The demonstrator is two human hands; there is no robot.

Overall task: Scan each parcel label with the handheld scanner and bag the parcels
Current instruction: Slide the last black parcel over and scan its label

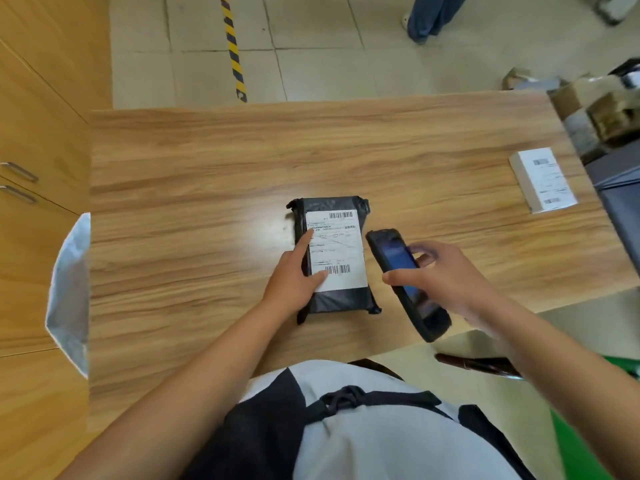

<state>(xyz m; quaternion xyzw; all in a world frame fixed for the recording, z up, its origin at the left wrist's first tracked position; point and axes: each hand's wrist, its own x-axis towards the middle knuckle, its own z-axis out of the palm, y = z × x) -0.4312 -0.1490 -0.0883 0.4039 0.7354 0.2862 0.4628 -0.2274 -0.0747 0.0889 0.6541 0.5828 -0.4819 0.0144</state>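
— Where was the black parcel (343,299)?

— Flat on the wooden table (207,161), near its front edge, with the white label (341,247) facing up and 2 barcodes showing on it.

— And the left hand (291,282)?

— It lay on the parcel's left side, not clamped. The forefinger stretched straight onto the label and the thumb pressed near the lower barcode.

— The right hand (446,278)?

— Its fingers and thumb were wrapped round the handheld scanner (398,261), which was held just right of the parcel, tilted, with the screen up.

— Anything else?

— 1 white box (542,180) with its own label lay well apart at the table's right end. A white bag (71,292) hung at the left edge.
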